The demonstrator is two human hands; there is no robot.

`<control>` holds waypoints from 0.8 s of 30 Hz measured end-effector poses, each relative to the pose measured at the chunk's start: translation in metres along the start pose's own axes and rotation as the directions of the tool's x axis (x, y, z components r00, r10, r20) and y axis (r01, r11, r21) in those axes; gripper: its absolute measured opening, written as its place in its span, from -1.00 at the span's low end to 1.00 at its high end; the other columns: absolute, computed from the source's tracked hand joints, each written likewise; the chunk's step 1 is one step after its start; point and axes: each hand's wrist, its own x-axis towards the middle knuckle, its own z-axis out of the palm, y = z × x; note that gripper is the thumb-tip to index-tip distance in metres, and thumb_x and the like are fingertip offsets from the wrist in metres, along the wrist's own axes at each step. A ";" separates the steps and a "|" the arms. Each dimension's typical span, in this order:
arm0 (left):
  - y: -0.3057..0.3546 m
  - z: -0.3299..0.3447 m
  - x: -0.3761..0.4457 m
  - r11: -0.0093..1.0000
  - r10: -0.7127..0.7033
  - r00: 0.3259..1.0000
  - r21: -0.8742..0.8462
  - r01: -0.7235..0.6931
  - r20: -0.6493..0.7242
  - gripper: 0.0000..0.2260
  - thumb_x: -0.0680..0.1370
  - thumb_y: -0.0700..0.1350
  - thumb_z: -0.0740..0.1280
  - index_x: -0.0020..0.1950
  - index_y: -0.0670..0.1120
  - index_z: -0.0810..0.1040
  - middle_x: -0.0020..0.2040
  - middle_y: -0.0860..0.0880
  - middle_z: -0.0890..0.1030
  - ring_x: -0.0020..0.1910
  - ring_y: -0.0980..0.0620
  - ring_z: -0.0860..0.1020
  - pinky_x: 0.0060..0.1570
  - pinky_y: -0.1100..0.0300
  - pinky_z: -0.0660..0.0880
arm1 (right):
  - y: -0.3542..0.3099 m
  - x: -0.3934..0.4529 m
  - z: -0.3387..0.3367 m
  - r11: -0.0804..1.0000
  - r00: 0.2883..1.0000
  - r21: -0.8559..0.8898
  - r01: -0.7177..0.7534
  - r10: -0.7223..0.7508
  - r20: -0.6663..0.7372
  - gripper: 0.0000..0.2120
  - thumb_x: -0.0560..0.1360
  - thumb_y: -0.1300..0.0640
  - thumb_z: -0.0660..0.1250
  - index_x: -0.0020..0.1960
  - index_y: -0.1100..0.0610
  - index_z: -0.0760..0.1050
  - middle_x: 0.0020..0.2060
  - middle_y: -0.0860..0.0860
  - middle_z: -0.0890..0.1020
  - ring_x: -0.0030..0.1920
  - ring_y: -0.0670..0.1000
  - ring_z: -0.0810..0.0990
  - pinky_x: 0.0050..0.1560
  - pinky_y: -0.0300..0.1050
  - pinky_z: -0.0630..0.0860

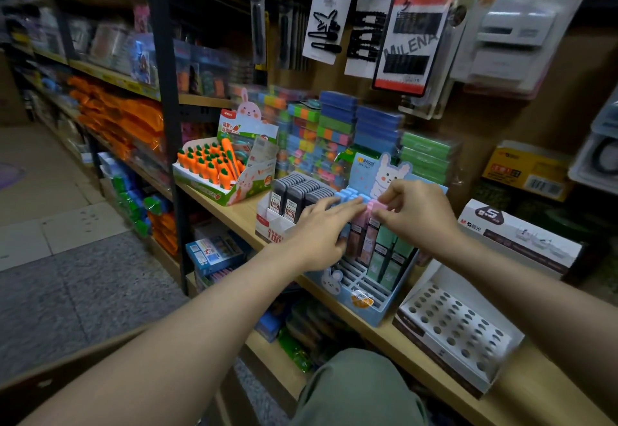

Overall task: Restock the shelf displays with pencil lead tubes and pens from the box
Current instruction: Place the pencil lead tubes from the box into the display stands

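Fingers [384, 206] of the right hand [414, 215] curl and pinch the top of a pink lead tube [371, 207] standing in the blue bunny display box [374, 308] on the wooden shelf [234, 215]. Beside it, the left hand [321, 235] lies flat with its fingers straight, resting across the tops of the blue tubes [347, 195] in the same box. Green tubes [389, 255] fill slots nearer the front of the box, and the frontmost slots hold nothing visible. Just left of the box, a white display [267, 221] holds rows of dark grey lead tubes [294, 191]. Farther left stands a carrot pen display [214, 165]. To the right on the shelf sits a white pen holder tray [454, 328] with round holes. A cardboard box [43, 375] edge shows at the lower left, its contents out of view.
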 end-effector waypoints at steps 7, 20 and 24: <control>0.003 -0.003 -0.002 0.999 -0.012 1.000 -0.036 0.012 0.015 -0.33 0.53 -0.23 0.28 0.56 0.12 0.10 0.58 0.18 0.07 0.53 0.02 0.01 0.47 -0.11 0.04 | -0.009 -0.001 0.000 1.000 1.000 0.012 -0.008 0.007 0.025 -0.87 0.41 -0.03 0.49 -0.19 -0.05 0.55 -0.32 -0.11 0.64 -0.22 -0.09 0.62 -0.10 0.00 0.62; 0.005 -0.001 -0.006 0.999 -0.028 1.000 -0.038 0.028 0.003 -0.30 0.53 -0.21 0.31 0.57 0.12 0.06 0.58 0.19 0.05 0.53 0.02 0.02 0.47 -0.12 0.07 | 0.001 -0.012 0.013 0.971 0.992 -0.228 0.065 -0.087 -0.090 -0.81 0.48 -0.10 0.37 -0.07 -0.02 0.68 -0.11 -0.04 0.58 0.00 0.04 0.50 0.03 0.03 0.41; 0.004 0.000 -0.005 0.999 -0.022 1.000 -0.033 0.022 0.008 -0.30 0.53 -0.21 0.30 0.58 0.11 0.06 0.58 0.18 0.05 0.53 0.02 0.02 0.47 -0.13 0.08 | 0.008 -0.019 0.015 0.933 0.986 -0.336 0.127 -0.155 -0.057 -0.67 0.45 -0.22 0.34 0.02 -0.02 0.68 -0.11 -0.06 0.43 -0.01 -0.01 0.41 -0.07 -0.06 0.28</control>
